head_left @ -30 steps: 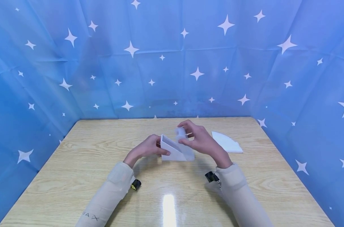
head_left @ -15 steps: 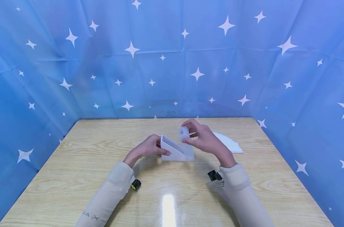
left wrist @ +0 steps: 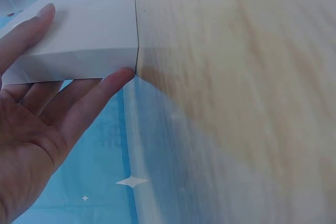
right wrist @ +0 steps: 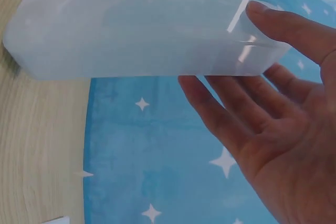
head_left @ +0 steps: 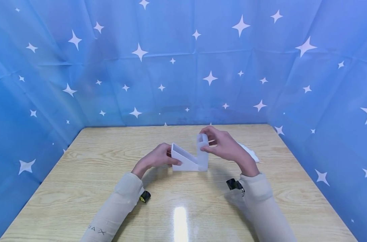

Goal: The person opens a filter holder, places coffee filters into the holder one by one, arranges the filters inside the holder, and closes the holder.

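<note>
A white wedge-shaped box point(head_left: 183, 160) stands on the table, its slanted top showing an opening. My left hand point(head_left: 157, 156) grips its left end, thumb on the near side and fingers at the far side; the left wrist view shows the thumb on the white wall point(left wrist: 89, 24). At the box's right end a translucent cover point(head_left: 202, 158) stands upright. My right hand point(head_left: 224, 144) pinches the upper part of this cover between thumb and fingers. In the right wrist view the cover point(right wrist: 131, 35) looks long and hollow, with a rounded lower end. How it joins the box is unclear.
A white fan-shaped piece point(head_left: 249, 151) lies on the table, partly hidden behind my right wrist. The wooden table point(head_left: 111, 144) ends at a blue star-patterned curtain point(head_left: 171, 94) at the back and sides. Small black devices point(head_left: 234, 184) are worn at my cuffs.
My right hand has moved to the right, swinging the translucent cover from leaning over the box to upright. It hides more of the fan-shaped piece. The left hand and box have stayed put.
</note>
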`<state>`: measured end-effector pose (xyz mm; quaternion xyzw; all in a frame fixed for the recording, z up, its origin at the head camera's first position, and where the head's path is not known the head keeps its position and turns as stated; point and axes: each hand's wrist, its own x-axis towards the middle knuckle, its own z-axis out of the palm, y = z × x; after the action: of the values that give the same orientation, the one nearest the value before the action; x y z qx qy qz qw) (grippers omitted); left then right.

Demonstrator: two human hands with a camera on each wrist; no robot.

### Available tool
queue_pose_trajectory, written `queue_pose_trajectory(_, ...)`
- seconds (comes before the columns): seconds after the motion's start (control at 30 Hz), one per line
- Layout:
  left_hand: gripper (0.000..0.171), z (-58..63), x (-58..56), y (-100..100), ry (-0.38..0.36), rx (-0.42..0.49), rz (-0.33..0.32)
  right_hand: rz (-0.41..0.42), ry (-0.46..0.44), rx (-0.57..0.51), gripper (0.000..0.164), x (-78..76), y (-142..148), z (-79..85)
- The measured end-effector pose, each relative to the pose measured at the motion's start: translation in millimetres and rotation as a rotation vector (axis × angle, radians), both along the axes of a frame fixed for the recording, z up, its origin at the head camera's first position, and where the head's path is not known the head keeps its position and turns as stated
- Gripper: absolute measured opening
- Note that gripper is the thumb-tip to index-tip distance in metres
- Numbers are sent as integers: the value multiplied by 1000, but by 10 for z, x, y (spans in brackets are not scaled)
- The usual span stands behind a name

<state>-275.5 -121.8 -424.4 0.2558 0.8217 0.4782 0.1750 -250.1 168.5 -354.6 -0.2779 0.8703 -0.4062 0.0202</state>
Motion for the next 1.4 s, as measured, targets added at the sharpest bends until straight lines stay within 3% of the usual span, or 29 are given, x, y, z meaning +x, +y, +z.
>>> queue_pose_trajectory(0.7,32,19,9,-2,-15,-3,15,-15,-48,5,41,-20,272,55)
queue_pose_trajectory(1.4,35,-17,-17,-26,-35,-3,14,-32,-52,117,39,6,516,97)
